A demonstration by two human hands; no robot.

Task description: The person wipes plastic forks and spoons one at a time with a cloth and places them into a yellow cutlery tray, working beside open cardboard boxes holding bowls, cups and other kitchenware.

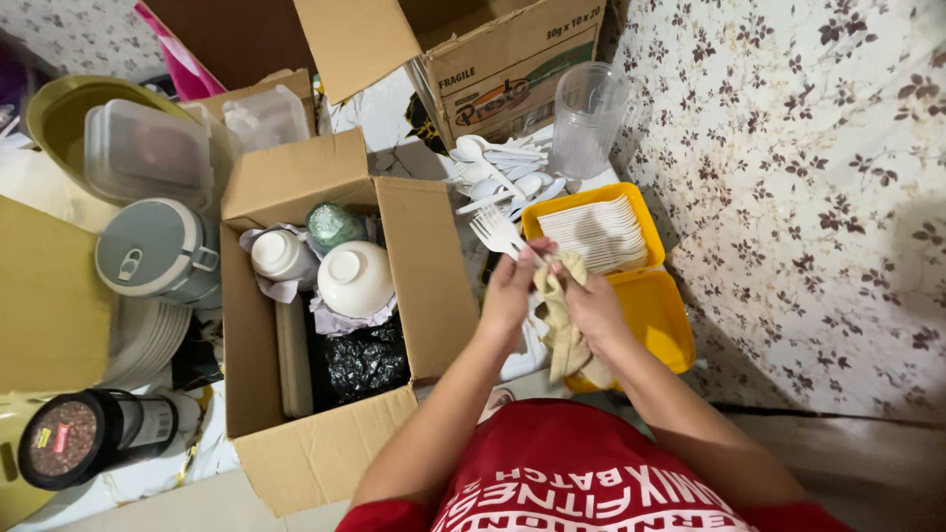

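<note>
The left hand [509,292] pinches a white plastic fork [498,232] just beside the yellow container [658,313], the right hand [591,305] clutching a beige cloth [564,330]; hard wiping may snap thin tines.

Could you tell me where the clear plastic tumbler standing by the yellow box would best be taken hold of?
Probably around its mid wall, coming from the near side. The clear tumbler stands upright, its open rim on top, so a wrap-around grip suits its round, tapering shape. A cardboard box crowds its far left side and white spoons lie to its left.
</note>
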